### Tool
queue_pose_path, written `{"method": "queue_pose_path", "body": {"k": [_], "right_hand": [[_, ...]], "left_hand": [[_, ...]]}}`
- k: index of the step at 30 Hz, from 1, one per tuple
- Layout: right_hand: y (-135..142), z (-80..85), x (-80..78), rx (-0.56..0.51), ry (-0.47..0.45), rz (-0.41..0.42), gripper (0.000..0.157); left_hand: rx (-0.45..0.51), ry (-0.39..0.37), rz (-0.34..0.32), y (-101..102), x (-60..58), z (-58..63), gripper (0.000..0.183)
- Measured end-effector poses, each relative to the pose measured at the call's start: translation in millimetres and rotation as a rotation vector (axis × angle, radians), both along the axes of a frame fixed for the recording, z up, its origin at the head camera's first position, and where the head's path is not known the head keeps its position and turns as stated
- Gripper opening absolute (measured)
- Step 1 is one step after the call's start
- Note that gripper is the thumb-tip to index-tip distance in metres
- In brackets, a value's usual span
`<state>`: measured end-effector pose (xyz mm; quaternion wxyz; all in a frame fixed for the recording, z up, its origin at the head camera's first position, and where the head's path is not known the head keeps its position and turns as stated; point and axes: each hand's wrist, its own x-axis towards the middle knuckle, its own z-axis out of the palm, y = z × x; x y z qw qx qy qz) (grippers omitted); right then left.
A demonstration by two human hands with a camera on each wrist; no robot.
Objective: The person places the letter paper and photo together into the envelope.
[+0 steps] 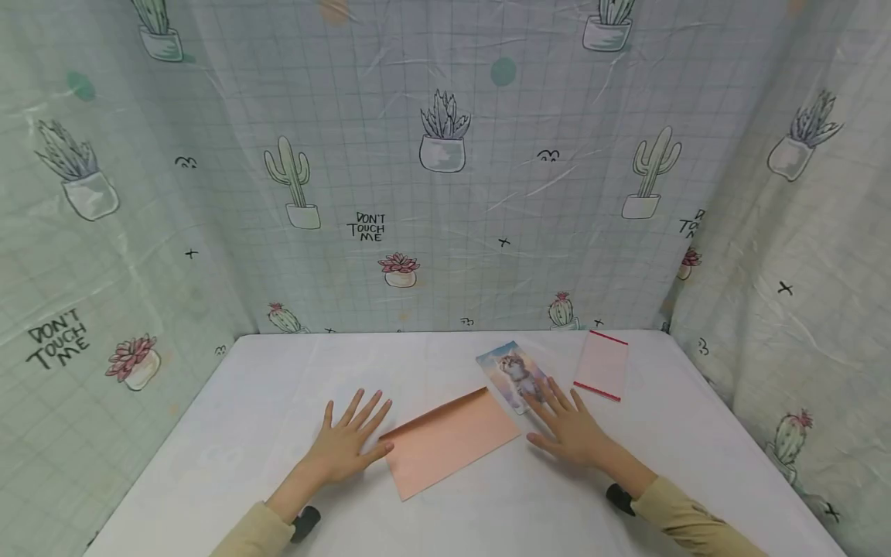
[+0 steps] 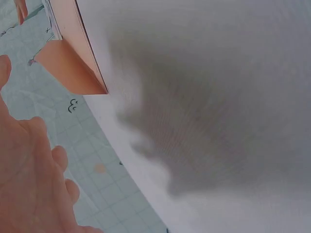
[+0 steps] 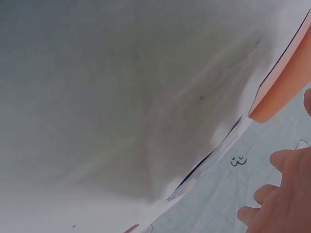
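A peach paper envelope point(image 1: 452, 452) lies slantwise on the white table, its flap lifted along the far side, as the left wrist view of the flap point(image 2: 68, 68) also shows. My left hand point(image 1: 341, 449) is spread flat beside it, the thumb overlapping the envelope's left corner in the head view. A picture card with a kitten point(image 1: 508, 371) rests just past the envelope's right end. Spread fingers of my right hand point(image 1: 574, 433) overlap the card's lower right part and hide some of it. Neither hand grips anything.
Right of the card lies a see-through pinkish sleeve point(image 1: 602, 363) with red strips at two ends. The white table point(image 1: 271, 402) is enclosed at the back and both sides by a cactus-print curtain point(image 1: 487, 201). Dark bands sit at both wrists.
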<state>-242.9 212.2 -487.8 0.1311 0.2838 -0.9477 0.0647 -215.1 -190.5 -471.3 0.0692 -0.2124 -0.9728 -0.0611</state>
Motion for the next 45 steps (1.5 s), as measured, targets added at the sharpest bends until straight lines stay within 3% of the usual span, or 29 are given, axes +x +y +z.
{"method": "queue_pose_path", "body": {"k": [18, 24, 31, 39, 45], "right_hand": [[-25, 4.8, 2.6, 0.069, -0.096, 0.103, 0.060], [-34, 5.6, 1.6, 0.062, -0.048, 0.160, 0.061], [-40, 14.1, 3.2, 0.020, -0.030, 0.169, 0.061], [-47, 21.3, 6.0, 0.021, -0.072, 0.170, 0.064], [-55, 20.9, 4.0, 0.029, 0.009, 0.231, 0.064]], "left_hand": [[0.001, -0.015, -0.029, -2, 5.1, -3.9, 0.066], [0.022, -0.004, -0.058, -1, 9.6, -4.0, 0.065], [0.032, -0.025, -0.080, 0, 15.5, -1.8, 0.064], [0.070, -0.021, -0.147, 7, 25.5, -3.0, 0.064], [0.064, 0.042, -0.239, 11, 31.0, -6.7, 0.065]]}}
